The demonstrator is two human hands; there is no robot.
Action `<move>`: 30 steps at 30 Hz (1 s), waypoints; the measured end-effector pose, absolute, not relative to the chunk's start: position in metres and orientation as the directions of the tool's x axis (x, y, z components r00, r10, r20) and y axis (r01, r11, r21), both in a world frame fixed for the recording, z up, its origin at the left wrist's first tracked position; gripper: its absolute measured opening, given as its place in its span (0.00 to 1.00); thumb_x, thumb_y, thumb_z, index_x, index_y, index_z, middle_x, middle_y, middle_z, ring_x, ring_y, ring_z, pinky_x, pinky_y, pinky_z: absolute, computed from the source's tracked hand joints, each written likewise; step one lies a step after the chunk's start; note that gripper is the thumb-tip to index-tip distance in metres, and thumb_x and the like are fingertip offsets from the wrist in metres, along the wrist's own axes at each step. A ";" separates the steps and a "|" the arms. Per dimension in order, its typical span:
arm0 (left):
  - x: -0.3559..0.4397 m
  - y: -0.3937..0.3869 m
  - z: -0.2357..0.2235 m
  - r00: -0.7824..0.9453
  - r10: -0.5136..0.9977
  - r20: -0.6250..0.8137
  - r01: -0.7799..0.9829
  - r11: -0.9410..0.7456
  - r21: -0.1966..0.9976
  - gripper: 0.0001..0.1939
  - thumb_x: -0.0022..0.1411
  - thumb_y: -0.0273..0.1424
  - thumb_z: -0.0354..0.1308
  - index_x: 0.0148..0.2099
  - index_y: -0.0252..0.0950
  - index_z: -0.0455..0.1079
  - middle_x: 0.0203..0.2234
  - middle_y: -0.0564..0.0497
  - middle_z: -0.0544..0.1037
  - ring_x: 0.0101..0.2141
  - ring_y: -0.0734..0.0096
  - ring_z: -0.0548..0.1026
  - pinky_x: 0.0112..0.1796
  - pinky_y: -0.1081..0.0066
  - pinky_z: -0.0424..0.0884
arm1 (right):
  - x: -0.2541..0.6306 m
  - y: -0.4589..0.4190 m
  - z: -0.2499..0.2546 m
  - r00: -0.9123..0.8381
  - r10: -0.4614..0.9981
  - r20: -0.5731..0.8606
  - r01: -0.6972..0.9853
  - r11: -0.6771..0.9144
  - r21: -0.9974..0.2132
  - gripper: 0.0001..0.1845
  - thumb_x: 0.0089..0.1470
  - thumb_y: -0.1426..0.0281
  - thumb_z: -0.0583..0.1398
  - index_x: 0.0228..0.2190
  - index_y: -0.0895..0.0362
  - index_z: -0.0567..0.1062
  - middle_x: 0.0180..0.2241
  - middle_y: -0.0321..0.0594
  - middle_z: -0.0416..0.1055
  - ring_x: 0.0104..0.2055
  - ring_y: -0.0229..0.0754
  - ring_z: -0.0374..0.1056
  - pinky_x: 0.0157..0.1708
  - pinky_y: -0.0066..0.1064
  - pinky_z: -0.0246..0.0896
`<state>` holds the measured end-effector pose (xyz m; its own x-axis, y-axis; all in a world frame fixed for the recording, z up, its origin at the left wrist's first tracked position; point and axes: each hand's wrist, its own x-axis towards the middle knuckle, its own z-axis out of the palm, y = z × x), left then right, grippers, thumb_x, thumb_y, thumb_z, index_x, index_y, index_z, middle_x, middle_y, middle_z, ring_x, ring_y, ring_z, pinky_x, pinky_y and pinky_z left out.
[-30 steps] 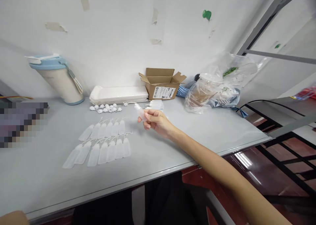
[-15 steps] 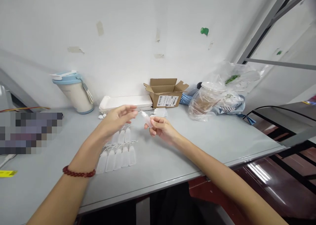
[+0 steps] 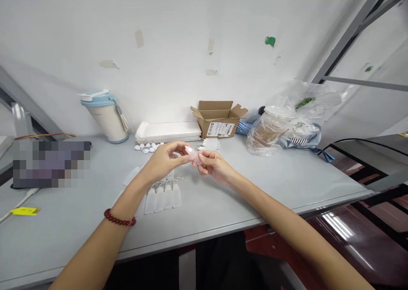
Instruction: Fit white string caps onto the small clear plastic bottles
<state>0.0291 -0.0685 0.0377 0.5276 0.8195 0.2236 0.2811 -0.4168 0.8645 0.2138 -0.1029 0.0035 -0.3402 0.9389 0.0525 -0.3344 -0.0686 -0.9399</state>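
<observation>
A small translucent squeeze bottle (image 3: pixel 196 156) is tilted up to the left between my hands, above the table. My right hand (image 3: pixel 216 166) pinches its lower body between thumb and fingers. My left hand (image 3: pixel 168 159) closes thumb and fingers round its upper end, near the white top (image 3: pixel 188 149). Under my left forearm lie rows of flat translucent bottles (image 3: pixel 168 197) with thin white tubes (image 3: pixel 172 180) at their necks; my arm hides some. Behind my left hand is a pile of small white caps (image 3: pixel 146 148). More translucent bottles (image 3: pixel 211 144) lie behind the held one.
White trays (image 3: pixel 170 130) are stacked by the wall beside an open cardboard box (image 3: pixel 219 122). A tumbler (image 3: pixel 106 118) stands back left, with a blurred-out device (image 3: pixel 51 164) before it. Plastic bags with a cup (image 3: pixel 270 128) sit at the right.
My left hand has come right and closed on the bottle's upper end; its fingers were apart before. The view has shifted slightly, and the white caps now show.
</observation>
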 end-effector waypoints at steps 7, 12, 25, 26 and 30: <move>0.030 -0.069 0.035 0.656 0.741 0.143 0.266 -0.405 0.875 0.18 0.51 0.41 0.63 0.41 0.38 0.69 0.37 0.49 0.75 0.38 0.64 0.73 0.37 0.66 0.69 | 0.216 -0.100 0.002 -0.325 0.942 0.080 -0.327 -0.032 -0.944 0.17 0.46 0.59 0.66 0.26 0.60 0.70 0.22 0.33 0.67 0.17 0.28 0.55 0.20 0.26 0.48; 0.031 -0.070 0.036 0.573 0.797 0.189 0.237 -0.382 0.893 0.16 0.56 0.45 0.57 0.37 0.37 0.69 0.32 0.51 0.74 0.35 0.67 0.72 0.36 0.67 0.69 | 0.218 -0.100 0.001 -0.331 0.940 0.079 -0.315 -0.032 -0.949 0.16 0.47 0.60 0.65 0.27 0.60 0.70 0.26 0.36 0.70 0.17 0.28 0.56 0.19 0.25 0.51; 0.027 -0.063 0.028 0.566 0.806 0.172 0.215 -0.346 0.913 0.17 0.56 0.43 0.55 0.40 0.36 0.73 0.34 0.48 0.75 0.35 0.67 0.71 0.35 0.67 0.70 | 0.219 -0.099 -0.005 -0.384 0.923 0.002 -0.240 -0.097 -0.966 0.17 0.50 0.58 0.63 0.30 0.60 0.71 0.24 0.34 0.69 0.14 0.25 0.49 0.11 0.21 0.54; 0.028 -0.063 0.028 0.564 0.806 0.180 0.214 -0.354 0.910 0.17 0.56 0.43 0.55 0.40 0.36 0.73 0.35 0.49 0.75 0.35 0.67 0.71 0.35 0.68 0.70 | 0.219 -0.100 -0.004 -0.389 0.921 -0.011 -0.247 -0.116 -0.962 0.17 0.50 0.58 0.63 0.30 0.60 0.71 0.24 0.33 0.69 0.13 0.25 0.48 0.10 0.21 0.53; 0.028 -0.063 0.028 0.555 0.809 0.192 0.205 -0.357 0.911 0.17 0.55 0.43 0.56 0.41 0.37 0.74 0.37 0.48 0.76 0.35 0.67 0.71 0.35 0.67 0.70 | 0.217 -0.100 -0.004 -0.397 0.917 -0.039 -0.281 -0.162 -0.946 0.17 0.50 0.57 0.63 0.29 0.59 0.69 0.23 0.32 0.68 0.13 0.24 0.46 0.10 0.20 0.51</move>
<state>0.0279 -0.0626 0.0283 0.5554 0.8092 0.1919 0.2053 -0.3570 0.9112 0.2173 -0.1000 -0.0040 -0.3971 0.9169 -0.0391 -0.2813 -0.1621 -0.9458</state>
